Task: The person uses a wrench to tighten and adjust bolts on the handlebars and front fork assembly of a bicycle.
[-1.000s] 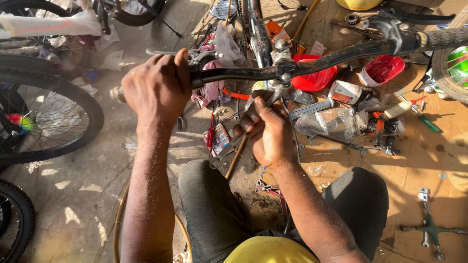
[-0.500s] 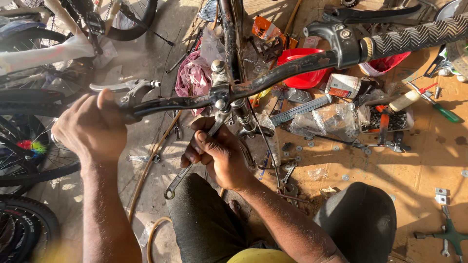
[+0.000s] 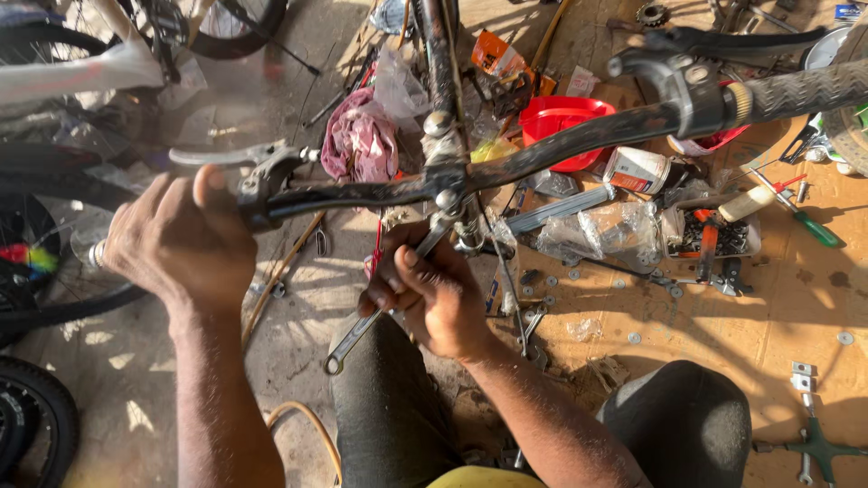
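Two hands share the work: the left hand (image 3: 181, 244) has its fingers wrapped around the handlebar (image 3: 362, 192) end, just beside the brake lever (image 3: 244, 155); the right hand (image 3: 434, 294) grips a wrench (image 3: 362, 330) whose head sits at the stem bolt (image 3: 446, 201) above its fingers. The likeliest fault, I judge, is the wrench slipping off, driving knuckles into the stem, or the bar twisting if the left hand loosens.

An orange packet (image 3: 495, 54) lies at the top beside the red bowl (image 3: 562, 122), a white labelled tin (image 3: 638, 169) just below that bowl, and clear plastic bags (image 3: 601, 230) of small parts further down the floor.
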